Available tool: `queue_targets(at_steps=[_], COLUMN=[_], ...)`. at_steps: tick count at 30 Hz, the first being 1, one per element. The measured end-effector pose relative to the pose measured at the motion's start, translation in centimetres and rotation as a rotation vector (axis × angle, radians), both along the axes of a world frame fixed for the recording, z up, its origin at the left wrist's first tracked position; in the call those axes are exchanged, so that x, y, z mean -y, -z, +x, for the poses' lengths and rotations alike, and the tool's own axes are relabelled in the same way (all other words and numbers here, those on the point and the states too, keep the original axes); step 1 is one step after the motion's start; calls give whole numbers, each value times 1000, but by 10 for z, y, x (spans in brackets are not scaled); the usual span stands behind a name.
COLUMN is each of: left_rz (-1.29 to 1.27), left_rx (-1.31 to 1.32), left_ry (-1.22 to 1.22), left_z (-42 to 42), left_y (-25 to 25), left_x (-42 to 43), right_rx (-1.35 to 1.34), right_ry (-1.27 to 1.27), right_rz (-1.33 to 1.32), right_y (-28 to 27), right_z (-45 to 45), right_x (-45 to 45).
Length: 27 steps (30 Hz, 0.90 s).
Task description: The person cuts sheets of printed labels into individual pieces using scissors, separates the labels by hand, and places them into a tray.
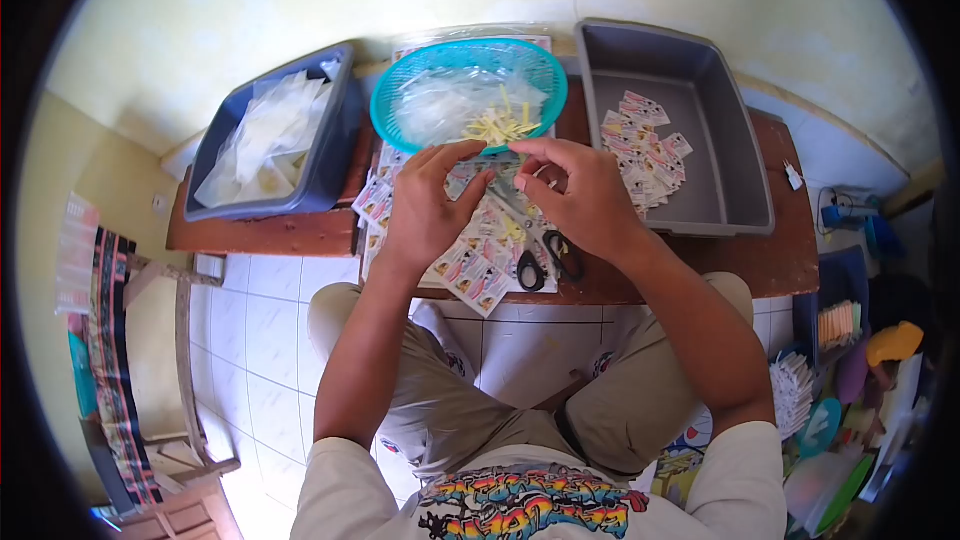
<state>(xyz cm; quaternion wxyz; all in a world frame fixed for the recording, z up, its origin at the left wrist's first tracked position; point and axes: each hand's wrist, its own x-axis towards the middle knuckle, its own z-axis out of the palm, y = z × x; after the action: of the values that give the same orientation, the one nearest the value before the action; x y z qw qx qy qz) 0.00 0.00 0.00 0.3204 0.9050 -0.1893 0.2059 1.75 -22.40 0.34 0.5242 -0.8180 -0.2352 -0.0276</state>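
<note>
My left hand (436, 202) is raised over the printed label sheets (470, 278), its thumb and fingers apart. Facing it, my right hand (575, 185) has its fingers curled, with thumb and forefinger close together; anything between them is too small to make out. Just beyond both hands stands a turquoise basket (378, 105) holding clear plastic bags (440, 98) and yellow strips (500, 126). Scissors with black handles (531, 271) lie on the sheets below my hands, blades pointing away from me.
On the left, a blue-grey bin (335, 155) contains whitish plastic bags (270, 135). A grey tray (705, 130) with cut printed labels (640, 155) stands on the right. The wooden table's front edge (700, 285) is above my knees. Assorted containers crowd the floor at far right.
</note>
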Motion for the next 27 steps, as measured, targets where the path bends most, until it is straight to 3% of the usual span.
queue_targets(at_steps=[7,15,20,27], left_rz=[-155,-59,71,156], left_rx=[-45,-31,-63,-67], left_ry=[-153,-194,-267,-293], left_z=[-25,-44,-53,-60], left_y=[48,98,124,149], left_x=[-52,-77,-77,-85], right_rx=[65,61,193,197], right_ry=[-82,-135,-199,-247], right_rz=[-20,-164,-333,-418], right_y=[26,84,112,122], right_z=[-11,-11,-22,-27], right_x=[-49,-77,-91,-91])
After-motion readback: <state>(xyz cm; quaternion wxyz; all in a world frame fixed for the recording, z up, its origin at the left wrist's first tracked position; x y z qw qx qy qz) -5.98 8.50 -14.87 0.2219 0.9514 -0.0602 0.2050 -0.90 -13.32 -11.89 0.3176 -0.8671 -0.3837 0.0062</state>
